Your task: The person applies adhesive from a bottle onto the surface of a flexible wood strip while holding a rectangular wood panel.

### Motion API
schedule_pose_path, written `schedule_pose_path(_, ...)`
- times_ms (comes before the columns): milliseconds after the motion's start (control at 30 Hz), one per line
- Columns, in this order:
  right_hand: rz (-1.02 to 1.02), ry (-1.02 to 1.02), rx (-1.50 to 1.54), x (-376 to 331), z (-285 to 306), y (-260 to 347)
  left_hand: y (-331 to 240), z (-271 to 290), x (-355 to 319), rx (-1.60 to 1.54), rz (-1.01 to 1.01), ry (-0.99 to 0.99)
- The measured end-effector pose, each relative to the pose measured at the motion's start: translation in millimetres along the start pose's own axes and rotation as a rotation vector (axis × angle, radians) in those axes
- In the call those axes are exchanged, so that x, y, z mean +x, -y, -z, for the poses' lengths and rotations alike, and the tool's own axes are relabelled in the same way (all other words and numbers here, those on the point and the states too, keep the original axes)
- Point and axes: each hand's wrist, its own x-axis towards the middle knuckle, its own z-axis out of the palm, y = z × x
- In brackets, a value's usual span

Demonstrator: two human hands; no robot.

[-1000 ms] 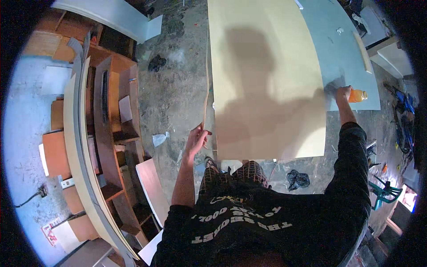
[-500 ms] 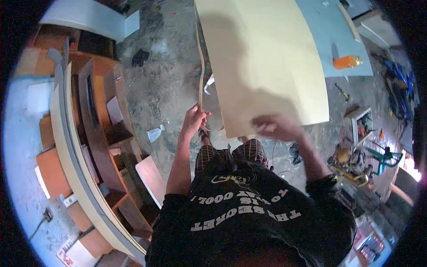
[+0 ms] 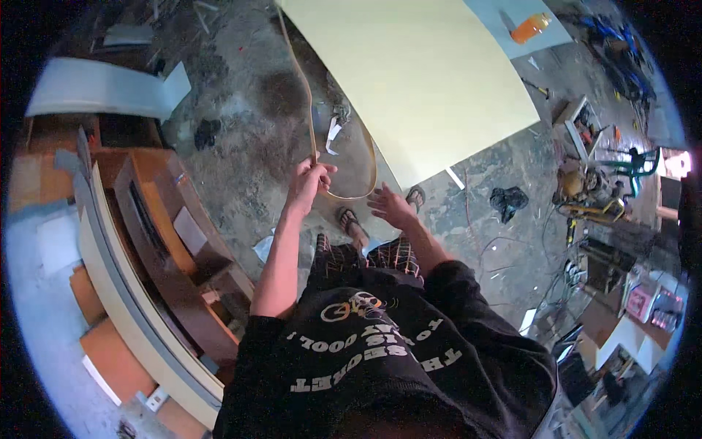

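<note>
My left hand (image 3: 306,186) is closed around a thin, flexible tan strip (image 3: 308,102), like edge banding. From that hand the strip runs up toward the far left corner of a large cream panel (image 3: 431,88). Below the hand it bends in a loose loop and rises again beside the panel's left edge. My right hand (image 3: 393,207) is open, fingers apart, close to the bottom of the loop and just below the panel's near corner. Whether its fingertips touch the strip I cannot tell.
Wooden shelving (image 3: 172,212) with long boards stands on the left. An orange bottle (image 3: 530,28) lies on a light blue sheet at the far right. Tools, a black plastic bag (image 3: 508,203) and cables lie on the concrete floor at right. My sandalled feet are below the panel.
My right hand has come off the panel's near edge and moved left, toward the strip's loop. My left hand keeps hold of the strip. The view has turned, with the panel now slanting.
</note>
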Motion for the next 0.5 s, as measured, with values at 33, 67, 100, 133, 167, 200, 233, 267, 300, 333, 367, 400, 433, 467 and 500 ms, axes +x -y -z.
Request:
schedule_pose_path(33, 0.007, 0.057, 0.053, 7.8, -6.2, 0.4, 3.7, 3.3, 0.8, -0.019, 0.002, -0.004)
schedule_pose_path(67, 0.016, 0.115, 0.104, 13.9, -10.8, 1.7, 6.8, 5.7, 2.0, -0.003, 0.011, 0.006)
schedule_pose_path(100, 0.025, 0.173, 0.154, 17.5, -13.4, 3.5, 9.3, 7.2, 3.5, 0.012, 0.019, 0.016)
schedule_pose_path(133, 0.075, 0.177, 0.171, 20.6, -7.7, 4.5, 8.0, 3.4, 4.3, 0.02, 0.028, 0.025)
schedule_pose_path(167, 0.125, 0.18, 0.187, 22.5, -1.0, 6.2, 5.9, -1.7, 6.5, 0.023, 0.027, 0.035)
schedule_pose_path(200, 0.175, 0.183, 0.202, 23.0, 7.1, 8.6, 3.4, -7.8, 9.1, 0.026, 0.026, 0.044)
schedule_pose_path(233, 0.198, 0.156, 0.151, 19.1, 9.5, 9.4, 6.6, -7.4, 7.7, 0.021, 0.028, 0.035)
schedule_pose_path(267, 0.223, 0.128, 0.1, 13.7, 13.3, 11.0, 9.0, -7.6, 8.1, 0.021, 0.022, 0.025)
schedule_pose_path(300, 0.25, 0.1, 0.05, 7.5, 17.8, 13.2, 10.2, -8.9, 9.5, 0.022, 0.015, 0.016)
schedule_pose_path(333, 0.226, 0.127, 0.087, 4.8, 25.6, 11.4, 14.8, -8.7, 10.6, 0.02, 0.006, 0.006)
schedule_pose_path(367, 0.22, 0.154, 0.128, 4.4, 35.9, 14.6, 12.1, -15.1, 14.3, 0.003, 0.005, 0.004)
schedule_pose_path(400, 0.216, 0.182, 0.169, 2.3, 47.0, 18.3, 9.7, -22.8, 17.4, -0.014, 0.004, 0.005)
schedule_pose_path(433, 0.214, 0.161, 0.115, -7.4, 43.0, 15.0, 16.9, -17.4, 15.2, -0.036, 0.016, -0.024)
schedule_pose_path(467, 0.209, 0.151, 0.054, -24.1, 31.4, 15.8, 25.8, -9.9, 13.1, -0.071, 0.006, -0.058)
schedule_pose_path(500, 0.211, 0.137, -0.003, -36.7, 24.4, 15.4, 35.1, -5.6, 11.0, -0.103, -0.004, -0.083)
